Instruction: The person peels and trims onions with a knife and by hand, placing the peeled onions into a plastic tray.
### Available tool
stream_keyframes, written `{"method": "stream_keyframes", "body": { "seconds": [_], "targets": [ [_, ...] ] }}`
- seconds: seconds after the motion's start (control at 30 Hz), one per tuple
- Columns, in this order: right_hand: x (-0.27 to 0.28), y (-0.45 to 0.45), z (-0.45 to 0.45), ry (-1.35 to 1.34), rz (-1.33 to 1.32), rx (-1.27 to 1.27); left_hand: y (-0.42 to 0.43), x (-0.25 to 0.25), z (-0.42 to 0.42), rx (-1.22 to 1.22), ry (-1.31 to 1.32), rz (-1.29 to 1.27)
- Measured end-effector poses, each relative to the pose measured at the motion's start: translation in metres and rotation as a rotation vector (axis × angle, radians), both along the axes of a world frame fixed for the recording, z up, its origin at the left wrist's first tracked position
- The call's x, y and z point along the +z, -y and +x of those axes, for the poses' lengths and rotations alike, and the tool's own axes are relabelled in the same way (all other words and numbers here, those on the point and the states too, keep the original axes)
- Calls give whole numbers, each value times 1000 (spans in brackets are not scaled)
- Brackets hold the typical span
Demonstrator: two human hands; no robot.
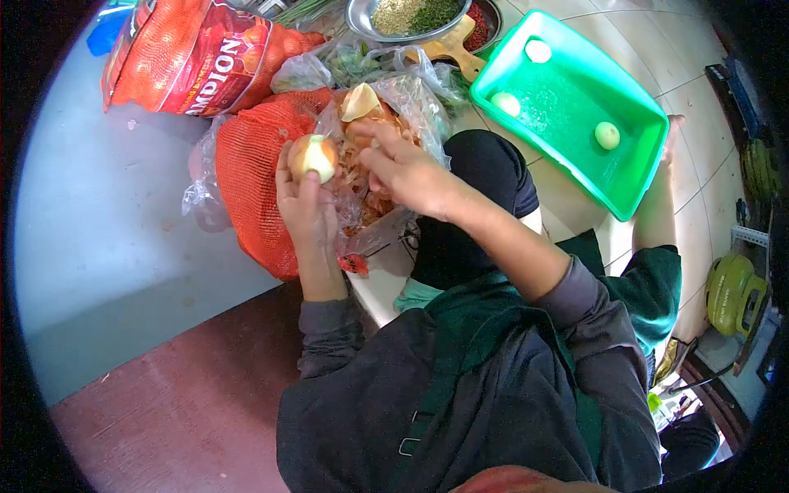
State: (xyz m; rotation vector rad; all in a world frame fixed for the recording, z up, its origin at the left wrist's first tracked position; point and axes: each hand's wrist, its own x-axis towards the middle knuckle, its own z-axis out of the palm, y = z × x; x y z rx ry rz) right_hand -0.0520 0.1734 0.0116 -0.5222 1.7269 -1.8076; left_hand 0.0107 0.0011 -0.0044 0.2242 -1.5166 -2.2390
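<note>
My left hand [306, 193] is closed around a partly peeled onion [314, 156], with brown skin on one side and pale flesh showing on the other. To its right, my right hand [407, 171] hovers over a clear plastic bag of onion skins [374, 215]. Its index finger is stretched out and the others are loosely bent, with nothing visible between them. A large pale piece of onion skin [360, 103] is just beyond those fingertips; whether it lies on the pile or is falling I cannot tell. An orange net sack [255, 177] lies left of my left hand.
A green plastic basin [567, 123] at the upper right holds three peeled onions. Beyond the bag are a metal bowl [352, 20] of chopped ingredients, a wooden board [452, 49] and bagged greens. A full red onion sack [189, 57] stands upper left. A green gas cylinder [734, 294] is far right.
</note>
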Motion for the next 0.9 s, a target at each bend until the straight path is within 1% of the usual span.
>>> {"method": "stream_keyframes", "body": {
  "seconds": [0.07,0.1,0.2,0.3,0.4,0.5,0.6,0.7,0.9],
  "targets": [
    [-4,4,7,-135,-70,24,-12,2,-2,67,-3,-126],
    [3,2,9,-147,-7,37,-12,-1,-2,55,-7,-130],
    [-4,8,13,-346,32,-65,-11,0,0,68,73,-345],
    [5,1,15,-293,28,-17,-15,2,-1,112,64,-414],
    [7,3,18,-304,-3,-70,-22,6,-1,169,82,-503],
    [-3,11,20,-387,-65,-188,-24,4,-1,222,45,-618],
    [-2,8,16,-251,-68,-99,-25,7,0,231,18,-603],
    [9,1,14,-164,-3,-10,-25,6,-1,213,0,-589],
    [8,5,17,-167,-50,-56,-24,-4,-1,281,39,-613]
  ]
}}
